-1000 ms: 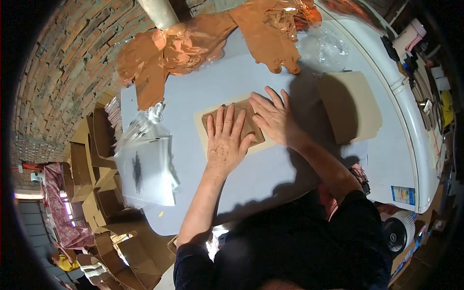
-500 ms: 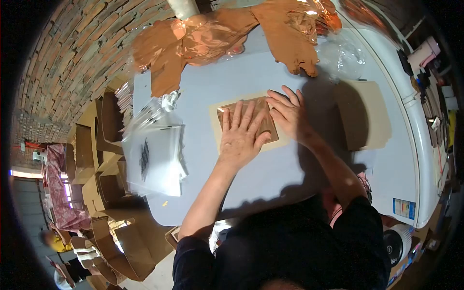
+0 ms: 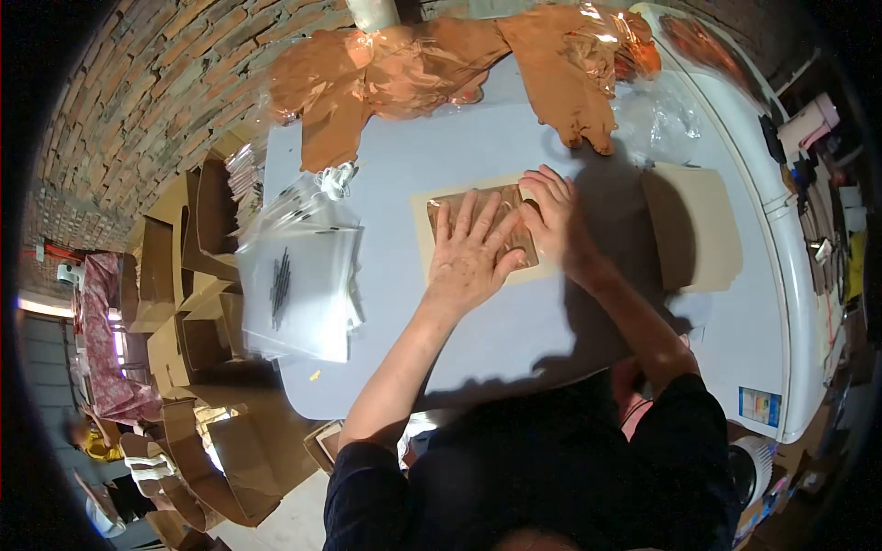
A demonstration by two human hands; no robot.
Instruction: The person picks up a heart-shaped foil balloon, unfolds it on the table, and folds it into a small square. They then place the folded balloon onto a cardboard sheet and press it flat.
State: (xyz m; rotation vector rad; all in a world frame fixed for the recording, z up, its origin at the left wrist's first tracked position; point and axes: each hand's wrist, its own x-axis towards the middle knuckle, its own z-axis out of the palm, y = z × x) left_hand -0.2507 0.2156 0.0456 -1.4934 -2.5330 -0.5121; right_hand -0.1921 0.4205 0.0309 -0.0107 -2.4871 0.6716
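My left hand (image 3: pixel 467 262) lies flat with spread fingers on a shiny brown packet (image 3: pixel 525 246). Under the packet is a beige card (image 3: pixel 421 220), its edges showing around it. At the packet's upper right, my right hand (image 3: pixel 555 216) touches the corner with its fingers bent a little and partly apart; nothing shows inside it. A stack of clear plastic bags (image 3: pixel 317 294) is on the table to the left of my hands. A pile of beige cards (image 3: pixel 712 230) lies to the right, partly in shadow.
Brown garments (image 3: pixel 413 78) in clear plastic lie along the back of the table (image 3: pixel 386 367). Crumpled clear plastic (image 3: pixel 657 115) is at the back right. Open cardboard boxes (image 3: pixel 248 459) stand on the left. A person in yellow (image 3: pixel 99 445) is at the far lower left.
The view has shifted slightly. My right hand's fingers have drawn closer together and bent more at the packet's corner. My left hand remains flat on the packet.
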